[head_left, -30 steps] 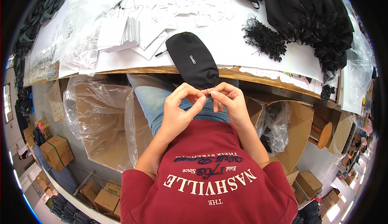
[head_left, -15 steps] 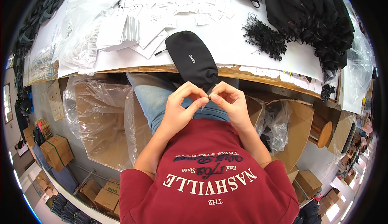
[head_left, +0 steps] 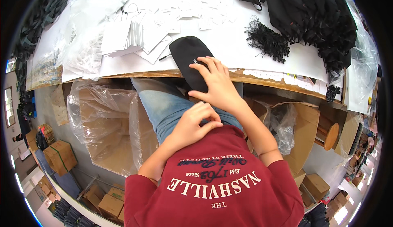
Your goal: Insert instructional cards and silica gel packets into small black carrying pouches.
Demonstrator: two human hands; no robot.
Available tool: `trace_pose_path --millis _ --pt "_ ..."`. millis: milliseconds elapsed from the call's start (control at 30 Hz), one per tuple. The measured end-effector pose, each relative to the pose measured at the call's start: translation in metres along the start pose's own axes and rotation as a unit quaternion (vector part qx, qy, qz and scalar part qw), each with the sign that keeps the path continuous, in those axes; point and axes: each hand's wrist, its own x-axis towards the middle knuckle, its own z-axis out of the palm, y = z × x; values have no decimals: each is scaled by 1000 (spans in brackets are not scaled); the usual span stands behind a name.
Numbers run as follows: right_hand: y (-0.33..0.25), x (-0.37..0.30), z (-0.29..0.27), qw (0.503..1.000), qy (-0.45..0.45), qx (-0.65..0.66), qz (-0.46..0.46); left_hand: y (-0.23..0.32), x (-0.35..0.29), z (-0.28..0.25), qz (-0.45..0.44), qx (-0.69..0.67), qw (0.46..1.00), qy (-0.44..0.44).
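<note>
A black zip pouch (head_left: 186, 55) lies at the near edge of the white-topped table, its lower end hanging over the edge toward my lap. From its left side sticks a short black zipper pull (head_left: 164, 57). My right hand (head_left: 216, 81) reaches across the pouch with fingers spread and thumb apart; whether the fingertips press on it I cannot tell. Closer to my body, my left hand (head_left: 196, 122) is curled in front of my lap, knuckles up. Its fingers hide whatever may be inside, and a tiny dark bit shows by the knuckles.
Stacked white cards (head_left: 129, 38) and scattered small tags (head_left: 196, 12) lie beyond the pouch. To the right are a bundle of black cords (head_left: 266, 40) and piled black bags (head_left: 307, 10). Plastic-lined cartons (head_left: 106, 124) stand below the table edge, beside a wooden stool (head_left: 330, 136).
My hands, pinched together at the pouch's near end before, have separated. The right moved up over the pouch and spread its fingers; the left dropped toward my body and curled.
</note>
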Motion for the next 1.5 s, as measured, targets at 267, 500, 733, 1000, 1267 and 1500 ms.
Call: trace_pose_path --millis 267,500,733,1000,1267,1500 --pt "6 -9 -4 983 105 119 95 -11 9 -22 -7 13 989 148" --pt "-14 -30 -53 969 57 197 137 -16 29 -43 126 348 909 193" --pt "-21 -34 -60 959 63 239 136 -28 29 -44 206 349 884 230" --pt "-24 -33 -66 970 48 206 123 -29 24 -45 227 391 852 264" --pt "-23 -35 -69 960 70 226 150 -26 24 -51 237 412 861 181" --pt "-22 -37 -63 962 47 232 138 -25 25 -47 217 356 899 134"
